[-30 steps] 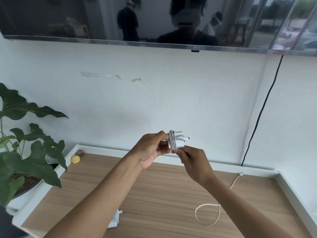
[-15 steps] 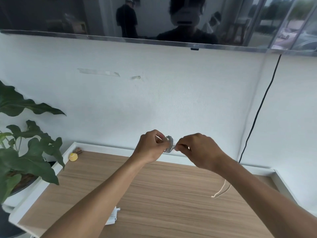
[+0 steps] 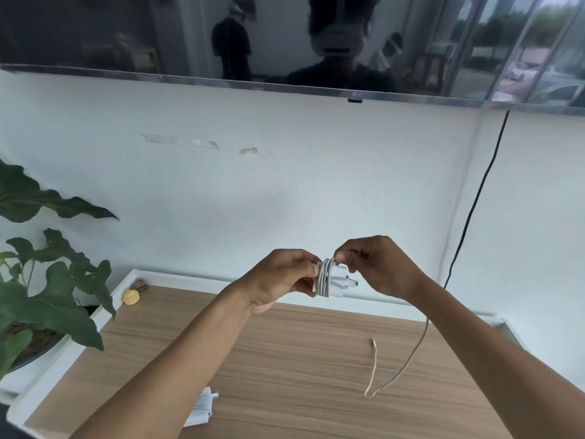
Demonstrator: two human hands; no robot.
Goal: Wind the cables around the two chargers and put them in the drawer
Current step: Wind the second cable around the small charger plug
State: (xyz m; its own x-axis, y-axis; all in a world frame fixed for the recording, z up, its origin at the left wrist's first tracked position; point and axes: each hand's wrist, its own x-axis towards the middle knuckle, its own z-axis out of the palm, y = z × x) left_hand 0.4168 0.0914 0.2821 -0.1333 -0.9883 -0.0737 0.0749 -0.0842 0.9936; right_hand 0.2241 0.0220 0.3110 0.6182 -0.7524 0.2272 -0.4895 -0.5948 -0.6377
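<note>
1. A person's two bare hands meet in mid-air above a wooden tabletop (image 3: 300, 359), seen down along both forearms.
2. The left hand (image 3: 281, 277) has its grip closed round one end of a white charger (image 3: 337, 285); the fingers curl over it, and the plug prongs point right.
3. Several turns of white cable (image 3: 326, 277) lie side by side around the charger's middle.
4. The right hand (image 3: 376, 267) pinches the cable at the top of the coil, its grip closed on the strand; the loose tail (image 3: 411, 362) hangs below the right wrist and loops down to the tabletop.
5. A second charger (image 3: 201, 410), white, lies on the tabletop near its front edge, under the left forearm.
6. A leafy plant (image 3: 47, 296) stands at left; a small yellow object (image 3: 130, 296) sits at the back left corner; a dark television (image 3: 126, 33) hangs on the wall above.
</note>
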